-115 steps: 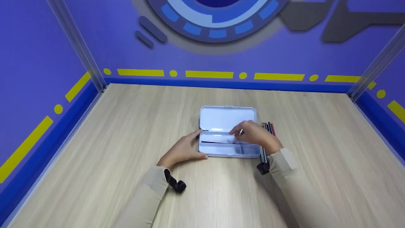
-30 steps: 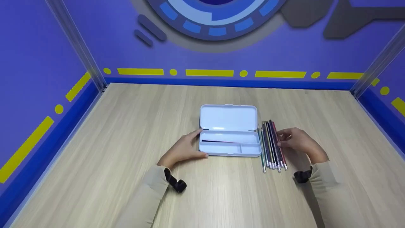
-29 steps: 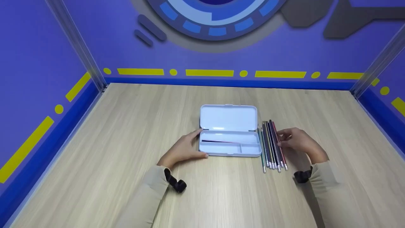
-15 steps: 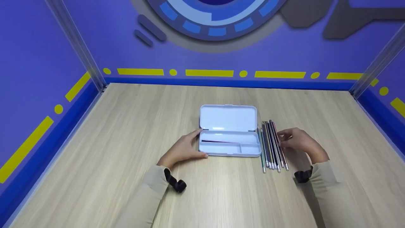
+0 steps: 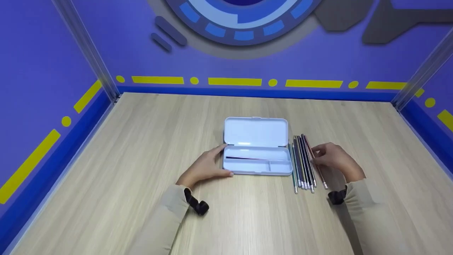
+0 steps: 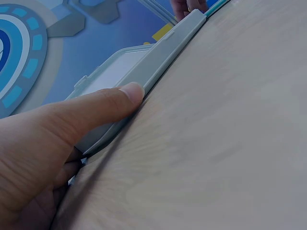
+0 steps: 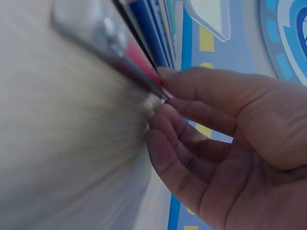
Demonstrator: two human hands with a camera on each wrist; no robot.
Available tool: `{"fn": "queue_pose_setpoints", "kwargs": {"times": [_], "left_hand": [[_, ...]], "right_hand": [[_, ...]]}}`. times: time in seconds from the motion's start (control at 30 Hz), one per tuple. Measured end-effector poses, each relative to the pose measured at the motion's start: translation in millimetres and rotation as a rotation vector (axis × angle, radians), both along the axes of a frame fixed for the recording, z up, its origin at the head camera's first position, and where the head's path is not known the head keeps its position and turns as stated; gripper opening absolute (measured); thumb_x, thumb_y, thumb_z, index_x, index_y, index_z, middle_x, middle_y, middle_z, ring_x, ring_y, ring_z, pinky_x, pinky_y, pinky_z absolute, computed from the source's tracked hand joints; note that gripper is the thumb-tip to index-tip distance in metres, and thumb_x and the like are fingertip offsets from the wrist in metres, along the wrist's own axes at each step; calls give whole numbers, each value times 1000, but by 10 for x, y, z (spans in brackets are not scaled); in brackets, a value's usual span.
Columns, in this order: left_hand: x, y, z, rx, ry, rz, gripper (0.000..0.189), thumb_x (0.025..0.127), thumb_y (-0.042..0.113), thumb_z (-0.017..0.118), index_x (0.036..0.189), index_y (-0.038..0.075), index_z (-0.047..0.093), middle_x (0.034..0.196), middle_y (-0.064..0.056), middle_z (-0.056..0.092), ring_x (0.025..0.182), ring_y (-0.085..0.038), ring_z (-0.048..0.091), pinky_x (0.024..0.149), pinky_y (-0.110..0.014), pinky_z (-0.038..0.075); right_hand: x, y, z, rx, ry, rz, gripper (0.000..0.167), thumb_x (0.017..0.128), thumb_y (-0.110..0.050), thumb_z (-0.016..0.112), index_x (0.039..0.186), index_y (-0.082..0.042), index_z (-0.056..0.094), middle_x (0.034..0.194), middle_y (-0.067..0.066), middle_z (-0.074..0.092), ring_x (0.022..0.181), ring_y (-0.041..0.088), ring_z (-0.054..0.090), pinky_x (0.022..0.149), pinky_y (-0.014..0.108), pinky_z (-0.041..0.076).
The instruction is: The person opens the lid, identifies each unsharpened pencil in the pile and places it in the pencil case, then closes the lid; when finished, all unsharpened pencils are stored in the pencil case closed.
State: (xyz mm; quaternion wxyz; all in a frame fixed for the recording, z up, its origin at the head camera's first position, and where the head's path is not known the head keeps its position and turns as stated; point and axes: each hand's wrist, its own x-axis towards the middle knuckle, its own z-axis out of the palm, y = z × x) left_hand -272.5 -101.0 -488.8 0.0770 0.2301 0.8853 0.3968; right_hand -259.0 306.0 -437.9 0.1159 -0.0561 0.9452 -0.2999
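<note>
A person's right hand (image 5: pixel 335 159) pinches a reddish pencil (image 5: pixel 320 174) between thumb and fingertips at the right edge of a bundle of pencils (image 5: pixel 303 166). The pencil lies tilted: its eraser end stands a little apart from the others, while its far end is close against them.

The bundle sits between this hand and a white pencil case (image 5: pixel 247 173), so the whole row stands in the way on that side. Its pencils are mostly dark, packed side by side with the pale eraser ends towards the person. A teal pencil (image 5: pixel 294 173) is the leftmost, right beside the case; whether it touches cannot be told.

The left hand (image 5: pixel 204 165) grips the case's left end, thumb along the front wall, other fingers round the side. The case is open, its lid (image 5: pixel 256 131) laid back beyond the base. One dark, thin pencil (image 5: pixel 244 158) lies in the long rear compartment along the divider; the front is split into a longer and a shorter compartment.

All this rests on a wood-grain desk (image 5: pixel 141 141), enclosed by blue-purple walls (image 5: pixel 106 42) with yellow dashes and dots. Metal posts (image 5: pixel 85 46) rise at the far corners, well apart from the hands. Black devices (image 5: pixel 201 208) sit at both beige sleeves (image 5: pixel 152 226).
</note>
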Motion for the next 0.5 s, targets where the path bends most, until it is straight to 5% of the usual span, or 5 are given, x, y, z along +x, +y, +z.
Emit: {"fn": "queue_pose_setpoints", "kwargs": {"times": [0.5], "left_hand": [[0,1,-1,-11,-28,14,105,65,45,85,151,17,32,153,-8,37,142,-22,33,117,-39,29]], "right_hand": [[-4,44,-22,-109,-87,-53,53,86,-9,64,131,15,48,100,25,67,71,12,63,60,27,56]]}}
